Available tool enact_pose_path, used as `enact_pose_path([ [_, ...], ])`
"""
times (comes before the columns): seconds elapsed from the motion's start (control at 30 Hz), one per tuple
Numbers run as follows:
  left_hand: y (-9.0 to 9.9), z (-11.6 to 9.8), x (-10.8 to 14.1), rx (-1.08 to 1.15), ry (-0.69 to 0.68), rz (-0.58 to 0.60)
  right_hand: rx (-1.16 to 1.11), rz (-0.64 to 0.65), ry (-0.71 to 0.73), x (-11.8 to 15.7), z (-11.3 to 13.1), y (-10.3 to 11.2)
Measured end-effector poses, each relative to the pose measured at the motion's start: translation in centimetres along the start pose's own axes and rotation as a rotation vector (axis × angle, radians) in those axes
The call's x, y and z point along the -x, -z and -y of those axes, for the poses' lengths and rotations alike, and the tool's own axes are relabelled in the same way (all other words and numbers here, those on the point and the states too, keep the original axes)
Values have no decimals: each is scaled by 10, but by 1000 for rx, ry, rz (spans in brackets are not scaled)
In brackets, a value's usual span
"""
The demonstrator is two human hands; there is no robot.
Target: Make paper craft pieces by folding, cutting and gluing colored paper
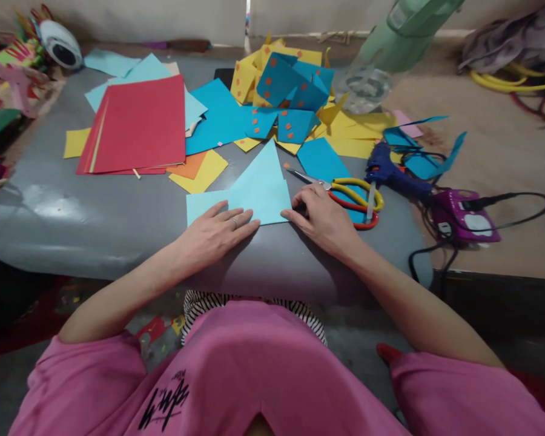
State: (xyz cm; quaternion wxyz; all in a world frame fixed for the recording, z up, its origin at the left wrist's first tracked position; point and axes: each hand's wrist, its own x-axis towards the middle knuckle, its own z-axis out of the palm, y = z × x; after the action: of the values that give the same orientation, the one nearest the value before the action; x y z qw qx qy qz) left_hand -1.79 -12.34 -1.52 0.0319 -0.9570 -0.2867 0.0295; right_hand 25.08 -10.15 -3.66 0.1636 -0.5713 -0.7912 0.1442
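Observation:
A sheet of light blue paper [258, 194], folded so that a triangular flap points away from me, lies at the table's front. My left hand [220, 233] rests on its lower left part, fingers stretched out flat, a ring on one of them. At the paper's lower right corner is my right hand [324, 218], its fingers curled and thumb on the edge, closed on the corner. Just beyond that hand lie scissors [356, 192] with yellow and red handles, partly over a blue paper piece [324, 158].
Red paper sheets [140, 124] are stacked at left. Yellow and blue folded paper shapes [286, 82] stand at the back. A blue glue gun [397, 172], a purple power box [465, 215] with black cables and a green bottle [386, 54] are at right.

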Motion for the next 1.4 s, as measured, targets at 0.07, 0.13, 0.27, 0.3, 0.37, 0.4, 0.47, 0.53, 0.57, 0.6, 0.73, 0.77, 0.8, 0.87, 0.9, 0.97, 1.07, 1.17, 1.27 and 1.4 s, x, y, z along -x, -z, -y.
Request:
enact_pose_path([
  [0.07, -3, -3, -3, -33, 6, -39, -5, 8, 2, 0, 0, 1],
  [0.13, -6, -3, -4, -58, 4, -56, -7, 17, -1, -1, 1, 1],
  [0.27, -10, -2, -3, -57, 1, -71, -8, 25, -24, -1, 3, 2],
  [0.3, -10, -2, -3, -55, 2, -75, -12, 27, -30, -1, 3, 3],
  [0.37, -10, -3, -3, -62, 2, -82, -25, 31, -34, -1, 4, 4],
  [0.4, -10, -3, -3, -70, 4, -82, -32, 31, -37, -1, 4, 4],
  [0.47, -9, -4, -4, -82, 8, -73, -52, 24, -42, -2, 3, 6],
  [0.53, -8, -4, -4, -87, 12, -64, -86, 20, -43, -3, 2, 8],
  [0.57, -7, -4, -4, -86, 11, -60, -104, 22, -41, -3, 1, 8],
  [0.6, -7, -4, -4, -85, 9, -59, -119, 24, -40, -4, 1, 9],
  [0.73, -7, -4, -3, -79, 18, -51, -115, 3, -41, -4, -1, 7],
  [0.77, -7, -5, -2, -75, 24, -49, -106, -4, -37, -4, -1, 6],
  [0.8, -7, -5, -2, -70, 28, -46, -97, -9, -33, -4, -1, 5],
  [0.87, -8, -5, -2, -61, 35, -43, -80, -11, -31, -4, -1, 4],
  [0.9, -8, -5, -3, -59, 37, -42, -75, -11, -32, -3, 0, 4],
  [0.97, -7, -6, -3, -61, 41, -37, -63, -37, -18, 0, 3, 4],
  [1.07, -7, -6, -4, -69, 38, -36, 1, -99, 116, 12, 13, 4],
  [1.17, -6, -7, -3, -71, 39, -42, 110, -58, 294, 27, 23, 0],
  [1.27, -7, -7, -3, -66, 52, -55, 163, 10, 346, 36, 26, -4],
  [1.4, -9, -6, -2, -34, 57, -76, 185, 4, 313, 37, 24, -5],
])
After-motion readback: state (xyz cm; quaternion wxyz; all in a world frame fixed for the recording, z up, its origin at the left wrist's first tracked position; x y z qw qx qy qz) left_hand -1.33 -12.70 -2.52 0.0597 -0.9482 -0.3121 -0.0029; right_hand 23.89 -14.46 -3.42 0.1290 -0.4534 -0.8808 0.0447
